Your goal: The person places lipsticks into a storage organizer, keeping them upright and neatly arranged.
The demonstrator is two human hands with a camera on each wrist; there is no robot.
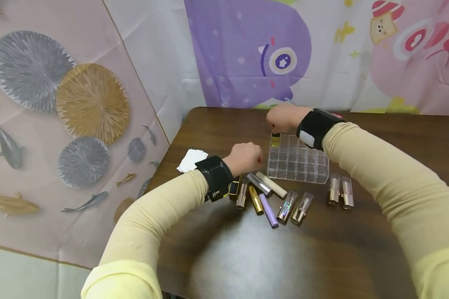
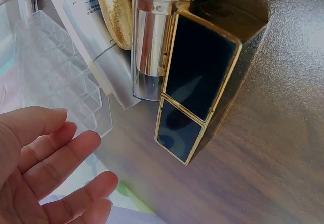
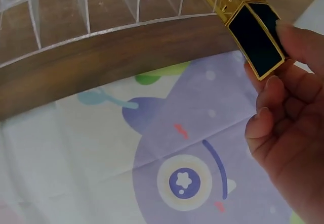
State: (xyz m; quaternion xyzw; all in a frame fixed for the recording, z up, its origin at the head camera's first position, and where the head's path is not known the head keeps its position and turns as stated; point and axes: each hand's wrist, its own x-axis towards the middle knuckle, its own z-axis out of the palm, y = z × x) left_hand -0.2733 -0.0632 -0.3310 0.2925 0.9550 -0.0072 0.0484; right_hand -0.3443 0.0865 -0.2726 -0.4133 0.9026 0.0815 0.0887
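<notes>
My right hand pinches a black-and-gold lipstick between thumb and fingers. The lipstick's gold end is down at the far left corner compartment of a clear lipstick organizer; whether it touches the bottom cannot be told. Over the near left of the organizer hovers my left hand, its fingers loosely bent around nothing in the left wrist view. Below that hand lies another black-and-gold lipstick, beside a clear-capped lipstick, a gold tube, a silver tube and a cream tube.
A lilac tube and two clear-capped lipsticks lie in front of the organizer. Another pair of lipsticks sits to its right. A crumpled white tissue rests on the brown table at left. Printed cloths hang behind.
</notes>
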